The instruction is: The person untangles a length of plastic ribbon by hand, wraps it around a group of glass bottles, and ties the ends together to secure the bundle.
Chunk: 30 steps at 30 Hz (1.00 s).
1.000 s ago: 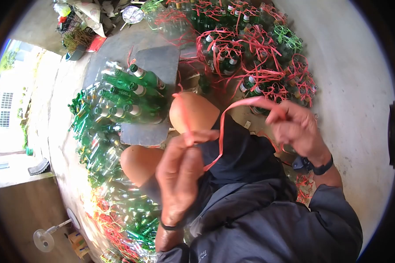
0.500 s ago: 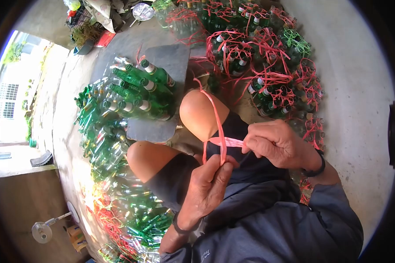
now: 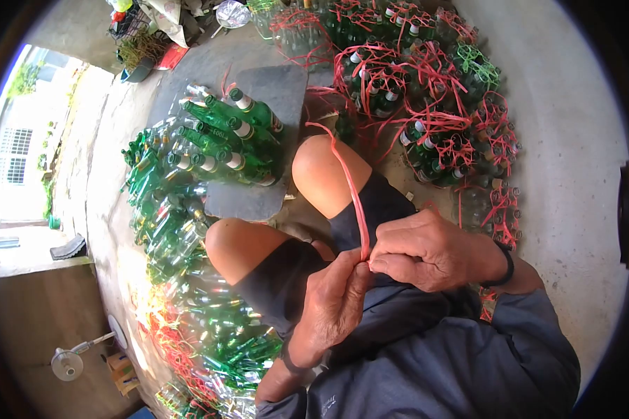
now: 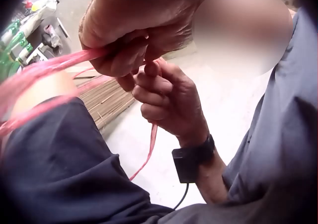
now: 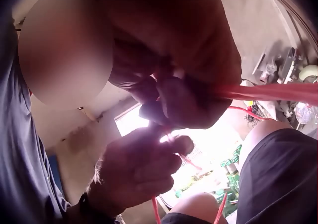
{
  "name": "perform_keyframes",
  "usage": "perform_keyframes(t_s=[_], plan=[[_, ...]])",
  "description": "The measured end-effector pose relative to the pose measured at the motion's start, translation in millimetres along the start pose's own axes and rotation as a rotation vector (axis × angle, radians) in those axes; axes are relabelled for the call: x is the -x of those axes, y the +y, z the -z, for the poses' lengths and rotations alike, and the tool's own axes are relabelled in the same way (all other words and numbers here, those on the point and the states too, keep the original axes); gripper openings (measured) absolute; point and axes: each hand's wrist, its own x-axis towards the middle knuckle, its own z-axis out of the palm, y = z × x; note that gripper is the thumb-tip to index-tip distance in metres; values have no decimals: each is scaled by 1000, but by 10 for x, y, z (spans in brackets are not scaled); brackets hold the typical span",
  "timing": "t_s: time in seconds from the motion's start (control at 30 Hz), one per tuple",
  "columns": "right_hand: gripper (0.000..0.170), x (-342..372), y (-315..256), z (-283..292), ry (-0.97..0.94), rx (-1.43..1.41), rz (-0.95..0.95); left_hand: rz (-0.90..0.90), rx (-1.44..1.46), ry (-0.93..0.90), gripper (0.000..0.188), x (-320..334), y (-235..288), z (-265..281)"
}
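Note:
My left hand (image 3: 328,300) pinches a pink plastic ribbon (image 3: 353,188) between thumb and fingers, above my lap. Right beside it, my right hand (image 3: 426,251) has curled fingers, its fingertips meeting the left thumb at the ribbon. One long strand runs up from the fingers and over the far knee. In the left wrist view, two strands stretch leftward from the left hand (image 4: 139,22), and a thin tail (image 4: 149,157) hangs below the curled right hand (image 4: 169,94). The pinched part of the ribbon is hidden by the fingers.
Green glass bottles (image 3: 234,136) stand on a grey board (image 3: 248,202) before my knees. Many more bottles lie heaped to the left. Along the right wall are bundles of bottles (image 3: 433,150) tied with pink ribbon. A fan (image 3: 68,364) stands at lower left.
My right hand first held the ribbon out to the right, then brought it across to the left hand. Now both hands' fingertips are together, and the crossing loop is gathered between them.

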Motion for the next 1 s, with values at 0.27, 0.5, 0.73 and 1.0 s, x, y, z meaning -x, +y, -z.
perform_keyframes(t_s=[0.27, 0.5, 0.73, 1.0], plan=[[37, -305, 262, -62, 241, 495, 201, -66, -36, -77, 8, 146, 232, 147], [13, -311, 635, 236, 193, 513, 198, -241, -57, 221, 17, 585, 267, 544], [3, -72, 954, 779, 270, 418, -57, 184, -672, 1211, 31, 1157, -397, 1093], [11, 10, 1572, 977, 134, 677, -48, -21, 77, 1322, 26, 1086, -548, 1046]])
